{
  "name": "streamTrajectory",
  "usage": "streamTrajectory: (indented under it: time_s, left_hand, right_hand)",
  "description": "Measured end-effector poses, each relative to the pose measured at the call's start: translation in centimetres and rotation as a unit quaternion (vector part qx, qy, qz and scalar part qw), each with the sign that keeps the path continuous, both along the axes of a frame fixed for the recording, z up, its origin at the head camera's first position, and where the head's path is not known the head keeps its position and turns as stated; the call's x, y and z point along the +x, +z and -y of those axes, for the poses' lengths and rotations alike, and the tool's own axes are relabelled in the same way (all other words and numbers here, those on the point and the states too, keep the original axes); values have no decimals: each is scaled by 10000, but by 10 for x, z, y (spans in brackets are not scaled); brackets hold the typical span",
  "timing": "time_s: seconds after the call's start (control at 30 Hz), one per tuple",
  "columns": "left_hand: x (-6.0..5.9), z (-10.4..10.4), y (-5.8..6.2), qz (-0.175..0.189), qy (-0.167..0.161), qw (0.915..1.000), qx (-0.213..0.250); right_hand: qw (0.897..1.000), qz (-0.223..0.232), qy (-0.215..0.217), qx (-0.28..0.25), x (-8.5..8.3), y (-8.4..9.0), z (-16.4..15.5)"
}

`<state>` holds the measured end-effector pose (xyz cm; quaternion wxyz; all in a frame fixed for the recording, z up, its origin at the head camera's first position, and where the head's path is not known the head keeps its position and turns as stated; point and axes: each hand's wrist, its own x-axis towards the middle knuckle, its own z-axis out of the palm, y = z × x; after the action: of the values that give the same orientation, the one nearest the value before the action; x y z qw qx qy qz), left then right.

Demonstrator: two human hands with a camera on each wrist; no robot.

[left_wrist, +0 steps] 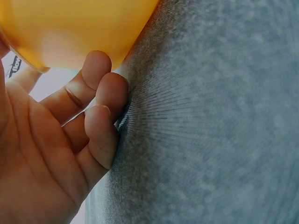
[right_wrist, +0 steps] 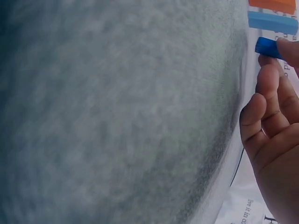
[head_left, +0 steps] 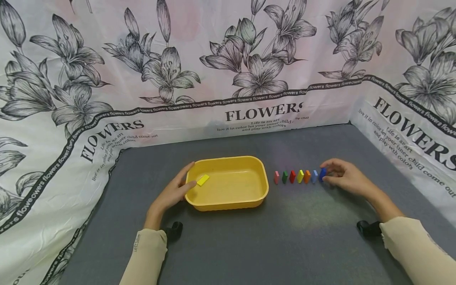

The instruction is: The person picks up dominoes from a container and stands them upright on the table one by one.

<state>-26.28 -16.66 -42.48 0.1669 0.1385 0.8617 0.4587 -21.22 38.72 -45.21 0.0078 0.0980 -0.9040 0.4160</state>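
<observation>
My left hand [head_left: 173,190] grips the left end of a yellow plastic tray [head_left: 228,206], thumb over the rim and fingers along the outer wall. Inside the tray, near that thumb, lies one yellow domino block [head_left: 203,180]. To the tray's right, my right hand [head_left: 343,176] pinches a dark blue domino block [head_left: 322,174] between thumb and fingers. It is upright at the right end of a row of standing blocks, beside a light blue block [head_left: 314,176]. In the right wrist view the dark blue block [right_wrist: 267,47] shows between the fingertips.
Leftward the row continues with orange [head_left: 307,177], yellow [head_left: 301,176], red [head_left: 292,177], green [head_left: 284,177] and pink [head_left: 276,177] blocks, spaced slightly apart. A dark grey cloth [head_left: 256,249] covers the table. Flower-printed fabric [head_left: 171,126] hangs behind and at both sides.
</observation>
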Motion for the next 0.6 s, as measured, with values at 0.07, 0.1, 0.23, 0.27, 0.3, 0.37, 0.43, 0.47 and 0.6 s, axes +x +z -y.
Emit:
streamTrajectory:
  time_s: [0.07, 0.1, 0.23, 0.27, 0.3, 0.37, 0.43, 0.47, 0.6]
  left_hand:
    - [3, -1, 5, -41, 4, 10000, -18]
    - [4, -1, 6, -71, -3, 10000, -7]
    - [5, -2, 7, -111, 12, 9999, 18]
    - [5, -2, 7, -99, 21, 9999, 19]
    - [4, -1, 6, -108, 15, 9999, 31]
    - [4, -2, 7, -73, 35, 10000, 24]
    - [3, -1, 5, -64, 20, 10000, 33]
    - [2, -1, 5, -61, 15, 10000, 33]
    - [2, -1, 3, -34, 2, 10000, 20]
  right_hand:
    - [10000, 69, 56, 44, -1, 0, 0]
    - [9999, 99, 65, 76, -2, 0, 0]
    - [9998, 122, 92, 133, -2, 0, 1]
    - [9998, 113, 99, 134, -2, 0, 1]
    - [9998, 119, 108, 134, -2, 0, 2]
    - [9998, 125, 121, 138, -2, 0, 2]
    - [9997, 143, 125, 145, -2, 0, 2]
    - [9997, 159, 131, 151, -2, 0, 2]
    - [9995, 206, 175, 174, -3, 1, 2]
